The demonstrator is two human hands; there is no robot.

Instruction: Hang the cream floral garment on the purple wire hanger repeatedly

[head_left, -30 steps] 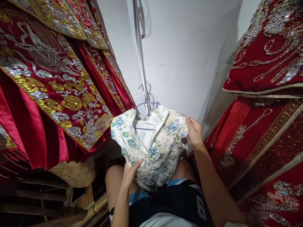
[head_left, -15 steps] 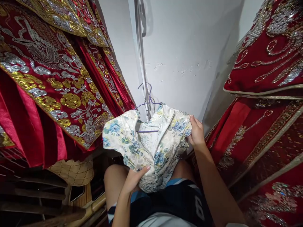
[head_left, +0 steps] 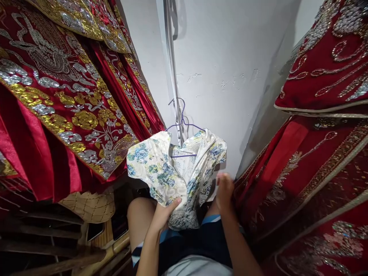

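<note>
A short-sleeved blouse with blue and green flowers on cream hangs by its shoulders from a purple wire hanger. Its front zip is open at the neck, and the hanger's lower bar shows through the opening. My left hand is closed on the lower front of the blouse, thumb on top and fingers hidden underneath. To the right of the garment, apart from the sleeve, my right hand is smeared by motion, so its fingers are unclear.
Red gowns with gold and silver sequins hang close on the left. More red beaded garments fill the right side. Ahead is a pale wall with a metal upright. A phone lies on a bamboo seat at lower left.
My right hand has let go of the sleeve and moved down and toward me. That sleeve now droops inward. My left hand keeps its hold on the blouse.
</note>
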